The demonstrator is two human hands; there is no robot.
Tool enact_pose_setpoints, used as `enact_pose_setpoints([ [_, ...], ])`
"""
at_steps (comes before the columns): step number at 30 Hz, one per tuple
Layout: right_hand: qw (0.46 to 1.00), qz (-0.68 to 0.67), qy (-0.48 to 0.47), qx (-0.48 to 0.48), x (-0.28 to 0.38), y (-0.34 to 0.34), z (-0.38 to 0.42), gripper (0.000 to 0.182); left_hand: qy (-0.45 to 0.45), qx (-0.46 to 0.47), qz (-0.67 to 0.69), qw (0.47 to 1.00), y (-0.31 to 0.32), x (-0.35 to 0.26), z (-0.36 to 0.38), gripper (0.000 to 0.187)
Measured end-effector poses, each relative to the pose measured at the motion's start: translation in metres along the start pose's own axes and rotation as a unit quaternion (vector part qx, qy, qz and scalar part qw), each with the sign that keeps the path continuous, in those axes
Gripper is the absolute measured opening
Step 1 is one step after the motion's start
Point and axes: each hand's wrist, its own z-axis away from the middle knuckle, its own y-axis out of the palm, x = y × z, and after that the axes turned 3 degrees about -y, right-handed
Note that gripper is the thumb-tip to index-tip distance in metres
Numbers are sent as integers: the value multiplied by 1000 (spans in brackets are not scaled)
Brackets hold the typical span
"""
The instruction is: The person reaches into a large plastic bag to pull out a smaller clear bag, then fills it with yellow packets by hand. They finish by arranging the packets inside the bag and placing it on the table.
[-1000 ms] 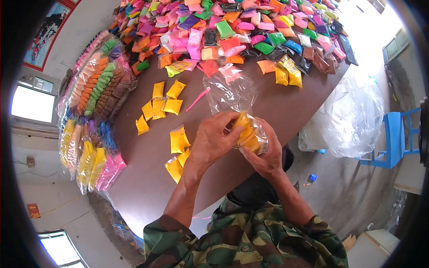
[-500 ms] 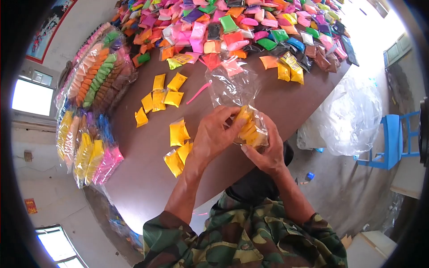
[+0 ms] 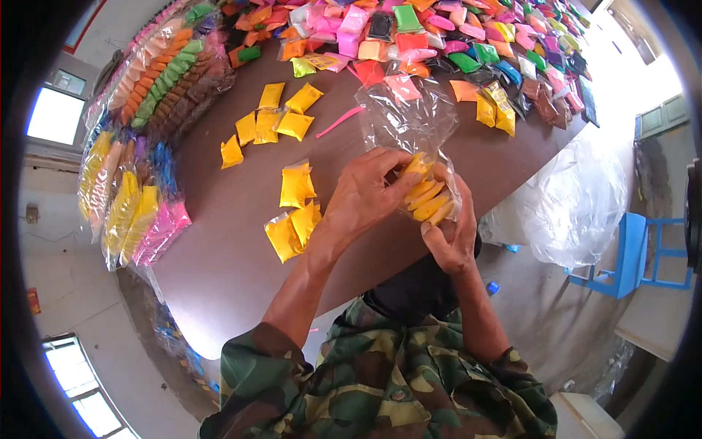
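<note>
1. The yellow packets (image 3: pixel 428 199) in the clear bag (image 3: pixel 447 197) show as a plainer row than a moment ago, and seem better ordered.
2. Left hand (image 3: pixel 364 189) pinches the upper end; right hand (image 3: pixel 456 245) clasps the lower side.
3. Loose packets (image 3: pixel 295 186) remain on the table (image 3: pixel 212 212).

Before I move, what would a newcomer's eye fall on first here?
Probably the heap of brightly coloured packets across the far side of the brown table. Next, near the middle, the left hand and right hand around bagged yellow packets. Then the stuffed clear bags at the table's left, with packets in rows of colour.
</note>
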Motion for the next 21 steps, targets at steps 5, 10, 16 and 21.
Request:
enact_pose_setpoints([
  [5,999,-29,19,-24,2,4,1,84,-2,4,6,1000,0,2,0,31],
  [10,999,-29,26,-23,1,3,2,85,6,4,11,1000,0,5,0,31],
  [16,996,-82,32,-26,11,11,-4,87,12,14,1,1000,5,7,1,30],
  [21,987,-128,92,-27,27,2,-18,78,31,7,-21,999,5,5,7,27],
])
